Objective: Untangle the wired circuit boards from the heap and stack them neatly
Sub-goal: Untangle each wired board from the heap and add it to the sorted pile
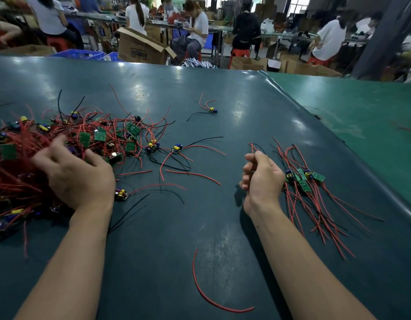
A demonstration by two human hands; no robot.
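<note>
Heap (68, 144) of wired boards, counter's (200, 93) left side; sorted stack (304, 179) at right. Left hand (77, 176), fingers spread and relaxed, digs into the heap. Right hand (261, 176), grip curled, apparently pinching thin wires. Step in hand: selecting another board. Next move likely demands drawing one free without dragging its neighbours.

Glossy dark mat (223, 100) — scuffed; wires (200, 287) in smooth red plastic.
</note>
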